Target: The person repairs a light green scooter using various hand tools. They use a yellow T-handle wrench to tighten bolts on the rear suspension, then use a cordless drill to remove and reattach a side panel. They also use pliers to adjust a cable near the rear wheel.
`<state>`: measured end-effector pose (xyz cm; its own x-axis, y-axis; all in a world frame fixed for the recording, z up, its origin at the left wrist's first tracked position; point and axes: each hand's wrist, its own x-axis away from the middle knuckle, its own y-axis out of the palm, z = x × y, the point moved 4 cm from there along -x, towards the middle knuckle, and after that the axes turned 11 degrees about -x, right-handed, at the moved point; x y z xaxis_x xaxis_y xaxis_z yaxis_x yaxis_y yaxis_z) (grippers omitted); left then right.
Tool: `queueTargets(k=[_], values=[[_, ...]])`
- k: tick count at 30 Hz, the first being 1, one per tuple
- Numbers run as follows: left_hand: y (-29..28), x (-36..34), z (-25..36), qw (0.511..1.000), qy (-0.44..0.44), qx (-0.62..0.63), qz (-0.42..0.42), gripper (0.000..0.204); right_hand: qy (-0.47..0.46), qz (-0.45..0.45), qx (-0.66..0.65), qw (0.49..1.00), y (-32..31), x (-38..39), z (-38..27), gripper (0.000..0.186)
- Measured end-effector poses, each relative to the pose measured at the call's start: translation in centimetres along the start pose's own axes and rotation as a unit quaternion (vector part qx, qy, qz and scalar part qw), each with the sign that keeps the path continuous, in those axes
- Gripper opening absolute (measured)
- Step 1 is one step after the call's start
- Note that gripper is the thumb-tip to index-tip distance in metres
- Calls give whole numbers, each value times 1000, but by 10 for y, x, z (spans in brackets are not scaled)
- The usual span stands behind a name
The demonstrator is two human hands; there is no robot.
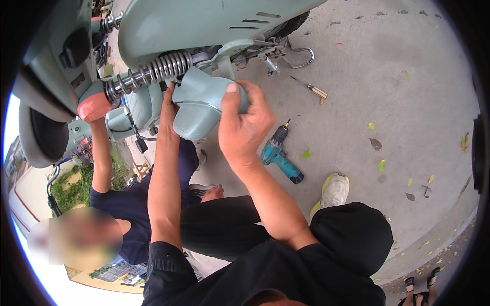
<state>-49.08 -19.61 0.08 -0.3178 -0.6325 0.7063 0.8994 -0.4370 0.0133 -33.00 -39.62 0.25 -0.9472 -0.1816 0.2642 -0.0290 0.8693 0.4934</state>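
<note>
A pale green moulded plastic cover (pixel 196 102) is held between my two hands at the rear of a pale green scooter (pixel 204 30), just below its coil-spring shock absorber (pixel 153 71). My right hand (pixel 246 122) grips the cover's right end, thumb on top and fingers curled round the edge. On the opposite side, my left hand (pixel 168 109) presses against the cover's left edge, its fingers partly hidden behind it. Whether the cover touches the scooter's frame I cannot tell.
A teal cordless drill (pixel 282 155) lies on the concrete to the right. Beyond it is a screwdriver (pixel 310 90) near the metal kickstand (pixel 301 58). At left another person in a dark shirt (pixel 125 204) crouches, one arm (pixel 102 158) raised to the scooter. Leaves lie scattered.
</note>
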Motion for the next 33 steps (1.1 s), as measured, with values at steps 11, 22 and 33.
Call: queueTargets(k=[11, 22, 33], values=[[27, 6, 6, 992, 88, -17, -91, 60, -40, -1, -113, 993, 19, -7, -1, 35], [43, 32, -12, 939, 285, -194, -4, 57, -132, -72, -70, 986, 19, -2, -4, 56], [48, 32, -22, 990, 81, 100, -51, 64, -69, -117, 224, 965, -107, 26, 78, 46]])
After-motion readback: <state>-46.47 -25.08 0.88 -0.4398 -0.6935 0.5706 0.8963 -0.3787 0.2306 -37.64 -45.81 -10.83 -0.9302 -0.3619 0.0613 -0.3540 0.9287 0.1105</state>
